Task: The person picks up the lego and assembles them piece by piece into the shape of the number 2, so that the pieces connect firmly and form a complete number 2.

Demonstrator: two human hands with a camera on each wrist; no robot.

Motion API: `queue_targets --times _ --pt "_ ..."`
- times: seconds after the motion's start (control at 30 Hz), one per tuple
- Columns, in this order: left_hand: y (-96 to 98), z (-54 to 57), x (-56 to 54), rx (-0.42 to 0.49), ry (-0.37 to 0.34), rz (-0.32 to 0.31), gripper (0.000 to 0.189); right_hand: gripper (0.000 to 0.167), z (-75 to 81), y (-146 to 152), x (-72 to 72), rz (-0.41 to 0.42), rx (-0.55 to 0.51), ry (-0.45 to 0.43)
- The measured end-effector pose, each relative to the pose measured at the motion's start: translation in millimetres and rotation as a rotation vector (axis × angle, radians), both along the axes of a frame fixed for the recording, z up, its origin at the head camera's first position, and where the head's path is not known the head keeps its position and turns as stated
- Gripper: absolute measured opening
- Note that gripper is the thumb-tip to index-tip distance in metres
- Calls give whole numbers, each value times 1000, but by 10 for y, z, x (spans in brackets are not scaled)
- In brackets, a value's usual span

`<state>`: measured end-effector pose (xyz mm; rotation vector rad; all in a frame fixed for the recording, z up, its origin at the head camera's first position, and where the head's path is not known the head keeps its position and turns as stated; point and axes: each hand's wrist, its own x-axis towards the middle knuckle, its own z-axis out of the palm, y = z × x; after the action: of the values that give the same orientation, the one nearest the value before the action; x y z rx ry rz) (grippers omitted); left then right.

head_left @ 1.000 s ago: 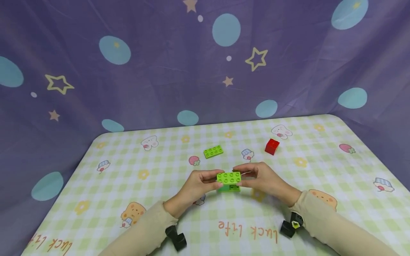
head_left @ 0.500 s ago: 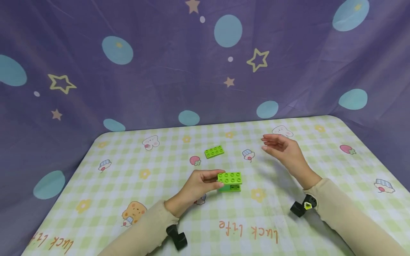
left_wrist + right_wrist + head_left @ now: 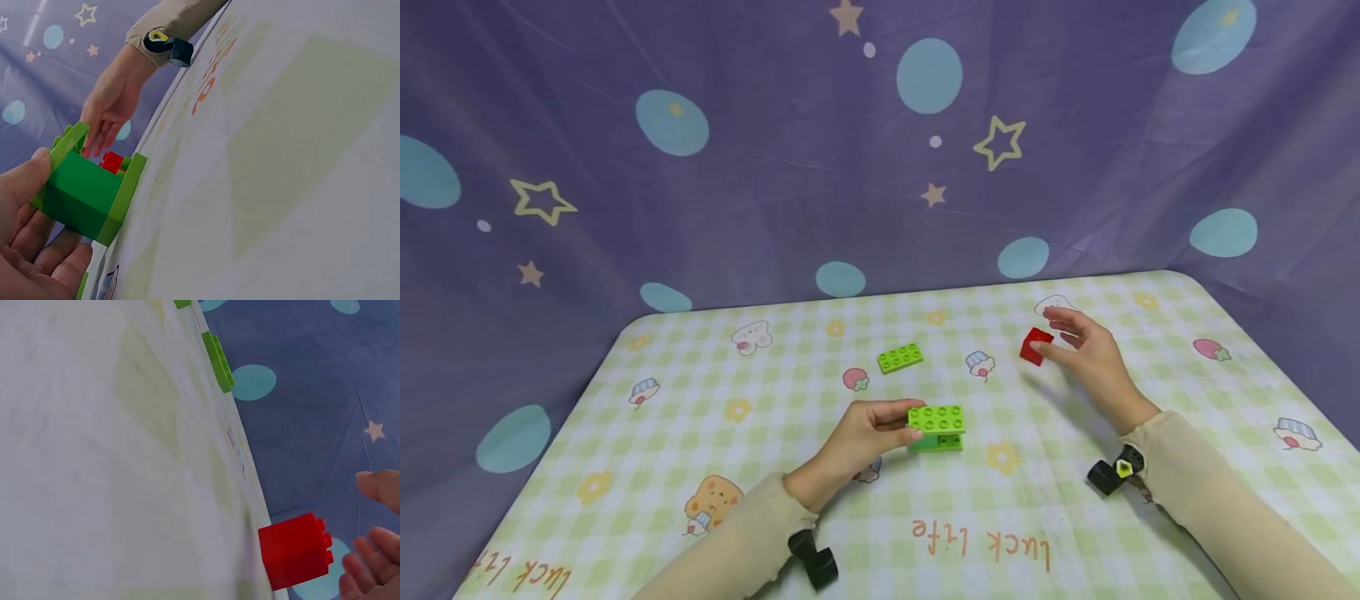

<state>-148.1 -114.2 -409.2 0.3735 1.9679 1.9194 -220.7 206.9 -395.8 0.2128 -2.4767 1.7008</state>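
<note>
Fingers (image 3: 1064,317), right hand (image 3: 1096,364): were parted, nothing gripped.
Red block (image 3: 294,552): was seen just below, right hand nearer.
Green stack (image 3: 936,419): was pinched by left hand (image 3: 859,436).

In the head view, the thumb of the right hand (image 3: 1093,362) covers part of the red block (image 3: 1038,334), and the upper light-green plate (image 3: 936,420) hides most of the dark green block (image 3: 924,442) beneath. The left wrist view crops the left hand (image 3: 25,270); by its fingers, a green sliver (image 3: 82,285) is too small to identify. The right wrist view's top edge cuts off a green piece (image 3: 182,303); its right edge, the right hand.
</note>
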Motion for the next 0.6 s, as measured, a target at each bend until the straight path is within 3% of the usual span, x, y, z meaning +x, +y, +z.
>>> queue_targets --times 0.1,0.37,0.6 --pt "2 -7 -6 -4 1 2 43 56 -33 34 -15 12 22 -64" --pt "-6 -25 -5 -11 -2 15 43 59 -147 59 -66 0 -42 -249" --pt "-6 -20 1 -2 -7 26 43 54 -224 61 -88 -10 -45 -239"
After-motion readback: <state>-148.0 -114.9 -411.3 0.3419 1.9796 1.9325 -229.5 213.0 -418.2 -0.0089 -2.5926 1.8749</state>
